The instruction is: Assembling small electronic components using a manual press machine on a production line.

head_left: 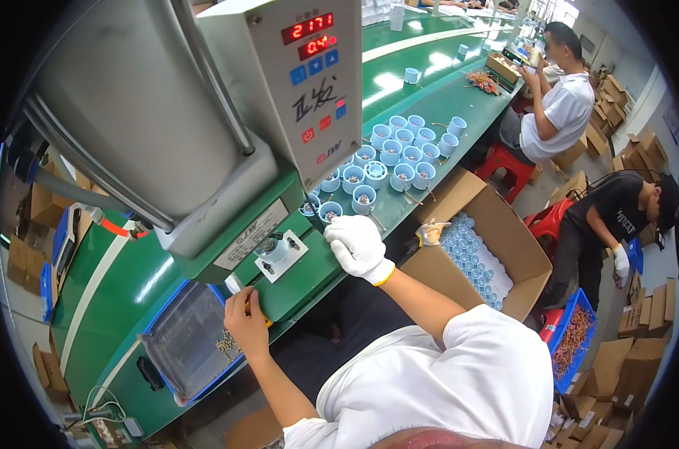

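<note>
From my seat at the far end of the link, I see the press (137, 112) standing on the green tabletop (433, 105), close to its near edge, with lit red digits on its white control box (291, 97). Under the press head, a light-blue cup (275, 253) sits on a small metal plate (295, 242) fixed to the green base.

My left hand (247, 320) is bare and low at the near edge of the tabletop, beside the front of the press base. Its fingers are bent inward; a small white piece (234, 284) shows at the fingertips, but I cannot tell whether the hand grips it. My right hand (357, 249) wears a white glove with a yellow cuff. Its fingers are curled nearly closed on the other side of the base, just beside the closest of the standing cups (390, 153); what, if anything, is inside the curl I cannot tell.

Those cups form a loose cluster right of the press, reaching toward the tabletop's near edge, most of them upright with small parts inside. Left of the press, a blue-rimmed tray (186, 329) lies along the same edge, small brassy pieces (226, 345) heaped toward its near corner. Below the tabletop's near edge, an open cardboard box (510, 224) holds rows of light-blue pieces (466, 251).
</note>
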{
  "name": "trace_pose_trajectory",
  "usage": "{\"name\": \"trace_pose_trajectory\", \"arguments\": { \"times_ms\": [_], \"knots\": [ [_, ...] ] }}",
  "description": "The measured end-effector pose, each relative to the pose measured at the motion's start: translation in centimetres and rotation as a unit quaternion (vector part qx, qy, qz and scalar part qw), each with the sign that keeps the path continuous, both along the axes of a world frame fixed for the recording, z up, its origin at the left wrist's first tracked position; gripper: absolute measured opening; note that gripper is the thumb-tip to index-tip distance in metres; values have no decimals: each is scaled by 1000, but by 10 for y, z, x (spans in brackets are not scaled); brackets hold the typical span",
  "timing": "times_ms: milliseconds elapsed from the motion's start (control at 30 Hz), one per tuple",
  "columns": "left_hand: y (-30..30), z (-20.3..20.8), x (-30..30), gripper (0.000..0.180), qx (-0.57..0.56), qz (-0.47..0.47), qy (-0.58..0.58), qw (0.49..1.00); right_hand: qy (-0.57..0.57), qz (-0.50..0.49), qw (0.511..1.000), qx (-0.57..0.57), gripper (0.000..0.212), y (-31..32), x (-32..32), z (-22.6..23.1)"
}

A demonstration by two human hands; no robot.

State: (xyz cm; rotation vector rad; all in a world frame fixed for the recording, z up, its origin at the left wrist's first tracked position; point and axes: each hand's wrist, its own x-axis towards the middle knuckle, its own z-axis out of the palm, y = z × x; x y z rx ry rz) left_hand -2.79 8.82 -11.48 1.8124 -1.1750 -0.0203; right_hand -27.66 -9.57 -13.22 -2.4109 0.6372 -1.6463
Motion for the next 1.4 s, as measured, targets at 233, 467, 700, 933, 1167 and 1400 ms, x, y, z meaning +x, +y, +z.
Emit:
{"name": "trace_pose_trajectory", "arguments": {
  "times_ms": [233, 467, 700, 933, 1167, 1400],
  "knots": [
    [11, -5, 2, 15, 25, 4, -20, 999, -95, 12, 994, 57, 28, 10, 0, -21],
    [-2, 6, 4, 10, -88, -45, 52, 994, -51, -15, 999, 6, 23, -3, -1, -32],
    [-53, 91, 8, 18, 44, -83, 44, 995, -47, -6, 999, 9, 16, -6, 3, -43],
    [-96, 83, 27, 27, 61, -212, 29, 975, -55, -7, 998, 13, 18, 0, -1, -30],
    [-98, 102, 14, 38, 207, -157, 37, 965, -54, 7, 998, 15, 21, 1, -8, -31],
    [-100, 100, 16, 38, 178, -174, 44, 968, -50, 1, 999, 13, 22, -5, -8, -36]
  ]
}}
